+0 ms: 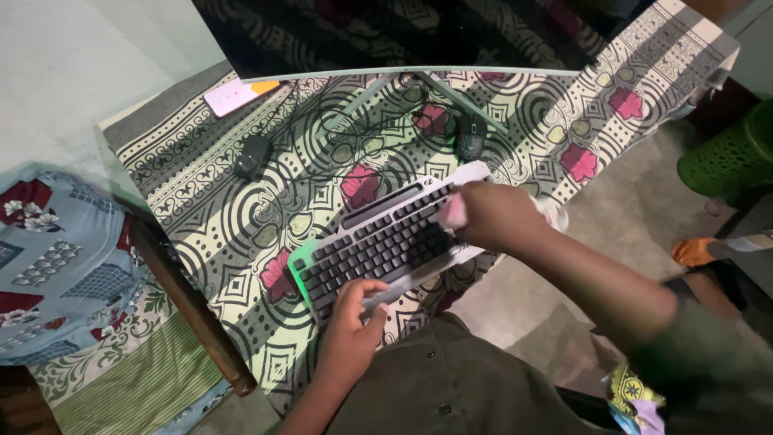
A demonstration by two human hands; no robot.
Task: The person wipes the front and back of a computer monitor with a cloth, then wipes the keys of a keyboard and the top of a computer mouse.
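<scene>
A black-keyed keyboard [378, 242] with a silver frame and a green glow at its left end lies tilted on a table covered by a patterned cloth [241, 217]. My left hand [354, 318] grips the keyboard's near edge, fingers on the silver rim. My right hand [491, 216] presses a pale pink and white cloth [452, 214] onto the keys at the keyboard's right end; part of the cloth shows past my wrist.
A wide monitor [403, 32] on a two-legged stand [419, 84] rises behind the keyboard. One dark mouse [471, 135] sits by the stand, another [254, 155] farther left. A white device [233, 95] lies at the back left. Bedding [64, 258] lies left, a green basket [729, 157] right.
</scene>
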